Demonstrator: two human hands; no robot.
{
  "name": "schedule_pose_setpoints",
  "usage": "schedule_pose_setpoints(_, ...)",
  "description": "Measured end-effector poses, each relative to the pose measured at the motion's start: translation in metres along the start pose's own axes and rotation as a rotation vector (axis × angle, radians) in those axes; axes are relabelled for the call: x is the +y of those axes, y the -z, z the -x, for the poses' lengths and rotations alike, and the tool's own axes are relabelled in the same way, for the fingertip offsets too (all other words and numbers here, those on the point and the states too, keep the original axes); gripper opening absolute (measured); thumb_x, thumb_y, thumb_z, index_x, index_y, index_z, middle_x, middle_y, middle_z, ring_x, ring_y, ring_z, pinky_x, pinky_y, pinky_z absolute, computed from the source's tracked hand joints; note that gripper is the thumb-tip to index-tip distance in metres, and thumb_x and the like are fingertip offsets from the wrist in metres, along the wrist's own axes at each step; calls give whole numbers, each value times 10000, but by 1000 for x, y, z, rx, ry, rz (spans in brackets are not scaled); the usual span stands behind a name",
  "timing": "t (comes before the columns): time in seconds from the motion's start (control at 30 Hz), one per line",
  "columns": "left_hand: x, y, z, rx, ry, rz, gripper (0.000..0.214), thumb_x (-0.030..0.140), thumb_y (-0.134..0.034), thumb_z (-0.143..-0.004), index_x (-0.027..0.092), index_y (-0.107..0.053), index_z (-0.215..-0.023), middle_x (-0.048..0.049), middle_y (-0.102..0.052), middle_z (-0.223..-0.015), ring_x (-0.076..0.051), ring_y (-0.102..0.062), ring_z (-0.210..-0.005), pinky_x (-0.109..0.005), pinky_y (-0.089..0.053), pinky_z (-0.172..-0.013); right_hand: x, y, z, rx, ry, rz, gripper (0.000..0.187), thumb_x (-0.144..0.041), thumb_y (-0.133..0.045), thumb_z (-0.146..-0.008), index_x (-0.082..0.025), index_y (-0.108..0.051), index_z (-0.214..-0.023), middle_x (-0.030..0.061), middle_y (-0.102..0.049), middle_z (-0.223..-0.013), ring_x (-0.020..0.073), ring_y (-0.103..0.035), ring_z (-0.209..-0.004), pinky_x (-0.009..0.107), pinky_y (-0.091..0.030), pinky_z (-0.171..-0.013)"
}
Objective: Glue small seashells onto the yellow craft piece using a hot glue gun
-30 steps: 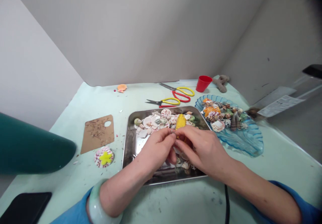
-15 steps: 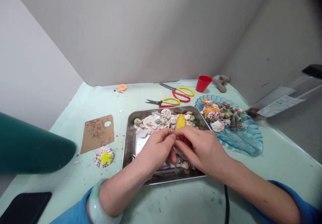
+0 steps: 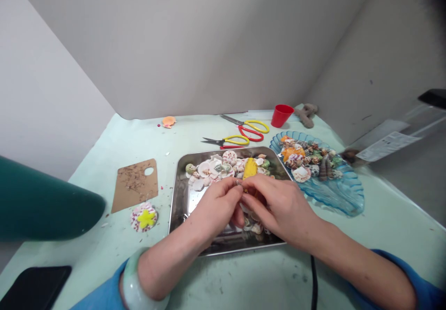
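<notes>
Both my hands meet over a steel tray (image 3: 178, 194) that holds several small seashells (image 3: 218, 167). My left hand (image 3: 216, 210) is closed in a pinch, its fingertips pressed against those of my right hand (image 3: 278, 206), which is also closed. Between the fingertips is a tiny item I cannot make out. A yellow object (image 3: 250, 168) shows just behind the fingers; whether my right hand holds it I cannot tell. My left wrist wears a pale green bangle (image 3: 131, 282).
A blue glass shell-shaped dish (image 3: 343, 193) with more shells sits right of the tray. Behind lie two pairs of scissors (image 3: 240, 135), a red cup (image 3: 281, 115), an orange shell (image 3: 169, 121). Left: brown card (image 3: 135, 184), yellow starfish on a shell disc (image 3: 144, 217), dark green object (image 3: 42, 205), black phone (image 3: 33, 286).
</notes>
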State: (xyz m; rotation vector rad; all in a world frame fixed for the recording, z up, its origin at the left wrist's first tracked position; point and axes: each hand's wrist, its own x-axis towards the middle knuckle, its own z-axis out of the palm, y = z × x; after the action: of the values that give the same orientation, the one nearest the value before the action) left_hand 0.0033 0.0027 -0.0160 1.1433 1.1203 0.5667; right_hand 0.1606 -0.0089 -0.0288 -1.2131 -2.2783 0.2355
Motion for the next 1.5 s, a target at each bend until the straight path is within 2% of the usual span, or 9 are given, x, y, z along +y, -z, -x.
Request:
schedule_pose_setpoints(0.23, 0, 0, 0, 14, 13, 13, 145, 280, -412, -833, 183, -519, -823, 36, -499, -408, -118, -478, -420, -207, -380, -482, 1, 0, 0, -1, 7, -4, 105, -219, -476, -885, -184, -568, -921, 27, -635, -777, 138, -582, -677, 242, -418, -615)
schedule_pose_setpoints(0.43, 1, 0, 1, 34, 33, 45, 152, 307, -443, -808, 177, -515, -838, 31, -509, -413, -127, -492, -429, -220, -405, -493, 0, 1, 0, 19, 32, -14, 91, -205, -485, -877, -187, -561, -924, 20, -641, -769, 128, -580, -650, 229, -406, -586)
schedule_pose_setpoints(0.67, 4, -2, 2, 54, 68, 55, 114, 228, -407, -786, 183, -498, -838, 37, -504, -404, -116, -484, -421, -205, -393, -485, 1, 1, 1, 1, 45, -10, 81, -220, -487, -884, -181, -556, -900, 8, -622, -749, 118, -553, -618, 235, -383, -578)
schedule_pose_setpoints(0.83, 4, -2, 3, 55, 57, 53, 123, 288, -429, -815, 187, -488, -855, 40, -505, -404, -118, -481, -420, -209, -393, -483, 1, 0, 1, 5, 43, 10, 86, -218, -479, -887, -182, -550, -920, 10, -627, -758, 125, -563, -629, 242, -386, -585)
schedule_pose_setpoints(1.07, 4, -4, 3, 45, 14, 31, 156, 328, -442, -846, 179, -484, -830, 39, -503, -419, -100, -473, -419, -187, -368, -464, 1, 0, 1, -15, -31, 21, 169, -240, -414, -919, -164, -562, -942, 43, -637, -794, 160, -602, -692, 272, -418, -627)
schedule_pose_setpoints(1.27, 7, -4, 3, 74, -11, 58, 228, 345, -472, -850, 203, -487, -1028, 55, -510, -428, -106, -464, -405, -189, -372, -443, 0, 0, 1, -16, -40, 27, 166, -232, -408, -919, -158, -556, -929, 44, -633, -786, 167, -601, -691, 283, -419, -627)
schedule_pose_setpoints(1.5, 5, -2, 4, 65, -31, 63, 173, 344, -461, -855, 201, -490, -947, 47, -517, -433, -112, -485, -431, -208, -384, -485, 0, 1, 1, 26, -23, -22, 106, -236, -476, -894, -174, -553, -932, 14, -622, -776, 129, -566, -631, 249, -396, -577)
